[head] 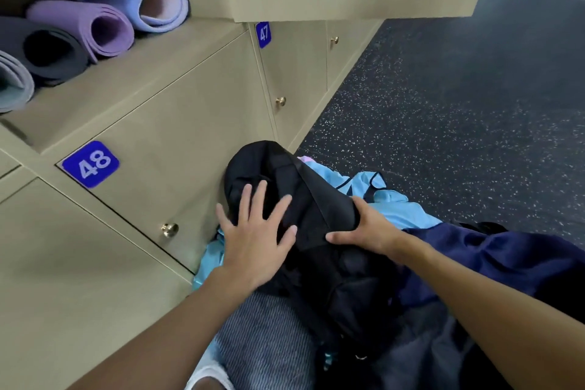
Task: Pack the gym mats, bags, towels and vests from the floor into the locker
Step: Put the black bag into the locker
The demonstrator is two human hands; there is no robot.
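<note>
Position of black bag point(304, 187): on the floor point(443, 104) against the foot of the locker bank, directly under both hands. Its long axis runs from the person away toward the closed door 48 point(177, 136).

Left hand point(256, 234): flat, fingers spread, pressed on the bag's near-left flank.

Right hand point(367, 225): fingers curled over the bag's right edge with the thumb beneath, gripping it.

Both hands are equally near. The open locker point(190, 51) lies up and to the left of them, so the lift will likely have to go that way.

Locker contents: four rolled mats lie side by side, ends outward: lilac mat point(158, 3), purple mat point(95, 28), dark mat point(41, 51), grey mat point(12, 85). The shelf's right front part is bare.

Remaining on the floor: light blue vests point(395, 209) under and beside the bag, and navy cloth point(506, 256) to its right.
</note>
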